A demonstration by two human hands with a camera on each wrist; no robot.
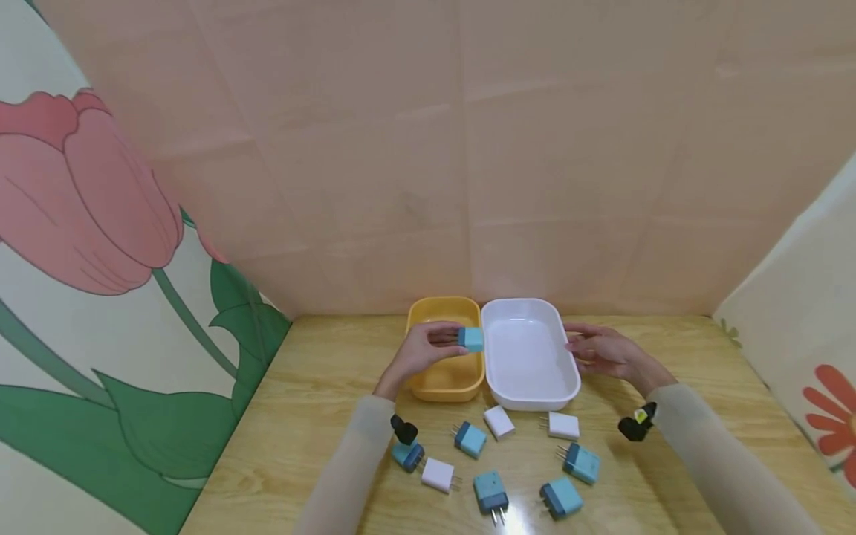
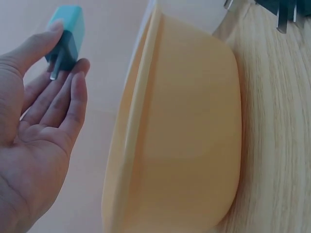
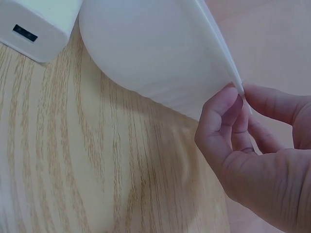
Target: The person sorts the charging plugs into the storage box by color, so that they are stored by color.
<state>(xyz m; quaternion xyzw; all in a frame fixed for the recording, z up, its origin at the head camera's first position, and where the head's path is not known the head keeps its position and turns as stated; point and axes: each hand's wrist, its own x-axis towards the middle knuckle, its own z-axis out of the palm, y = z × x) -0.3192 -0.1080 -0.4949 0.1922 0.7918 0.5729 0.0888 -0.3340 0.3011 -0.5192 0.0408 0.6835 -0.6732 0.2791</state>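
Wood-grain tabletop (image 1: 294, 394), left fingers (image 2: 77, 97) pinching boxy plug (image 2: 73, 26)

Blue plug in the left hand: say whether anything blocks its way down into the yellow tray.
Nothing visible does: the left hand holds the blue plug higher than the yellow tray, whose top is open.

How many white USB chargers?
3: one white USB charger near the white tray's front-left corner, another near its front-right, the third beside the leftmost blue charger. Sleeves may hide others.
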